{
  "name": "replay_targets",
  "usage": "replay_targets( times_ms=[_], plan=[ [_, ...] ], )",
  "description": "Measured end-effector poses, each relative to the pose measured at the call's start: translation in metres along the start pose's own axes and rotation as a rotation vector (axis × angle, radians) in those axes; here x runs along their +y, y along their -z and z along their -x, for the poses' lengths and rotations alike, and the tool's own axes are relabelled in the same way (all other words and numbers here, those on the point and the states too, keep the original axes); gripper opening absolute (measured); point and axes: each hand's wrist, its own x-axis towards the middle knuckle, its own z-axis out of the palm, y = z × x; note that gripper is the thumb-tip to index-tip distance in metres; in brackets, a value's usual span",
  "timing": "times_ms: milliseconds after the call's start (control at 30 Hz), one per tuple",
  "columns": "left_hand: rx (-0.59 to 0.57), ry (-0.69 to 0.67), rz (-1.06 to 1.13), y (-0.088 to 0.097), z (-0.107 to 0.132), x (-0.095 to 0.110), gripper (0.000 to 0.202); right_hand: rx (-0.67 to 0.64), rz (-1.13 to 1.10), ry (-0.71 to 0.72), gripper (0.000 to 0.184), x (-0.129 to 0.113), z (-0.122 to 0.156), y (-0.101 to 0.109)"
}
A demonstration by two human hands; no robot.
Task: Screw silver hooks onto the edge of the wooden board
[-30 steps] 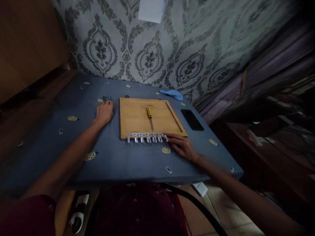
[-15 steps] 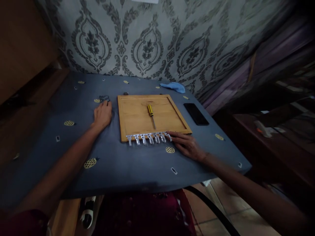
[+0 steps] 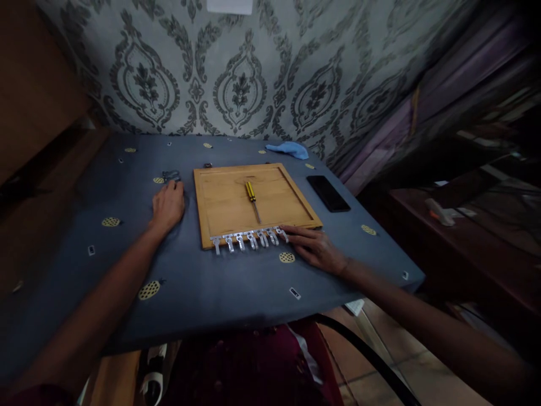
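Blue table point(image 3: 211, 293) against damask wall point(image 3: 296, 67). Row of metal clips point(image 3: 249, 239) along near edge of wooden board point(image 3: 224, 197); right hand point(image 3: 315, 248) touching row's end, grip open. Flat left of board: left hand point(image 3: 168, 206), grip open

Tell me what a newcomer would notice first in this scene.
The pale wooden board in the middle of the blue-covered table stands out, with a yellow-handled screwdriver lying on it. A row of shiny metal brackets runs along its near edge, and the right hand has its fingertips at the row's right end. The left hand rests flat left of the board, and a black phone lies to its right.
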Motion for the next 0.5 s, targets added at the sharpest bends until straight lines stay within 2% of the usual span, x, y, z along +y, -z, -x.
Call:
replay_targets(
  times_ms=[167,367,500],
  plan=[
    [0.017,0.005,0.101,-0.007,-0.005,-0.01,0.036,0.036,0.015,0.032,0.032,-0.002,-0.003,0.002],
    [0.06,0.048,0.285,-0.025,-0.023,-0.04,0.035,0.146,0.054,0.119,0.032,-0.001,-0.007,0.005],
    [0.094,0.078,0.403,-0.035,-0.032,-0.055,0.036,0.113,0.062,0.088,0.035,0.003,-0.004,0.004]
  ],
)
